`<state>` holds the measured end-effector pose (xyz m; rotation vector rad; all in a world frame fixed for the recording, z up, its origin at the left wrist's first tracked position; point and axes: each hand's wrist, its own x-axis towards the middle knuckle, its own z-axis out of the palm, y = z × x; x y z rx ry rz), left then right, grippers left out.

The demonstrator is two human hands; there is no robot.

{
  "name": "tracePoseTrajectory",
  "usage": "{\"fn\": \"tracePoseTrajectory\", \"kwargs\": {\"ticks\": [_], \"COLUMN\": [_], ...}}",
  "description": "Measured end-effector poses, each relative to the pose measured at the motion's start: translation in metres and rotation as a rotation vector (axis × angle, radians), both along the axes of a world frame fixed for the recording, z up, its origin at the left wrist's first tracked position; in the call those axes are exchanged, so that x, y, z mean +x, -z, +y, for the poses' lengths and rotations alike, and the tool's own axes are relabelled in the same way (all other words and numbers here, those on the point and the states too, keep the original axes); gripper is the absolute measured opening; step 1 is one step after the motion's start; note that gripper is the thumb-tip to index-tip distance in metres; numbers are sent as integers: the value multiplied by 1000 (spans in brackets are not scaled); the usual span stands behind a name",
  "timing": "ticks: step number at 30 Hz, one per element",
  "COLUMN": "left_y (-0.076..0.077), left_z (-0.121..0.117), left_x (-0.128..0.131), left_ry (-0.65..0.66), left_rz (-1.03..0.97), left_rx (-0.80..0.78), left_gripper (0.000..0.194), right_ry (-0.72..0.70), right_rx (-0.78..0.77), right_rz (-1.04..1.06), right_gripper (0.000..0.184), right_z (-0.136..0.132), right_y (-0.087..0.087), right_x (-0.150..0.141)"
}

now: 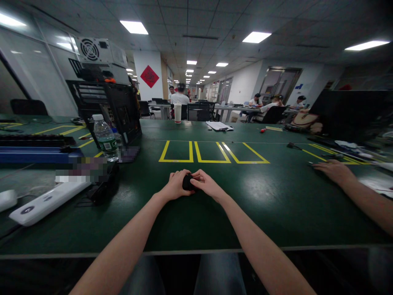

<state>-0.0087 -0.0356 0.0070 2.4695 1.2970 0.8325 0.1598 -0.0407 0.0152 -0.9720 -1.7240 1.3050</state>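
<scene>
Between my two hands is a small black object, held low over the green table; its kind I cannot make out. My left hand wraps round its left side with the fingers curled. The fingers of my right hand pinch it from the right and cover part of it. Just beyond my hands, three outlines of yellow tape mark the tabletop.
A water bottle and an open computer case stand at left, near a white power strip. Farther back are a white cup and a clipboard. A co-worker's hand rests on the table at right.
</scene>
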Motion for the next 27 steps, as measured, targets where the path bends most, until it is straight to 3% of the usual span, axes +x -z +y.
{"fn": "tracePoseTrajectory", "kwargs": {"ticks": [8, 14, 19, 27], "left_y": [1, -1, -2, -2], "left_z": [1, -1, -1, -1], "left_x": [-1, -2, -1, -1], "left_ry": [13, 9, 7, 15], "left_rz": [-4, 1, -10, -7], "left_rx": [0, -18, -34, -23], "left_gripper": [60, 59, 59, 58], "right_ry": [56, -36, 14, 29], "right_rx": [-62, -36, -20, -66], "right_rz": [-27, -8, -28, -42], "right_gripper": [35, 34, 27, 34], "right_z": [3, -1, -3, 1], "right_y": [3, 0, -3, 0], "right_x": [-2, 2, 0, 0]}}
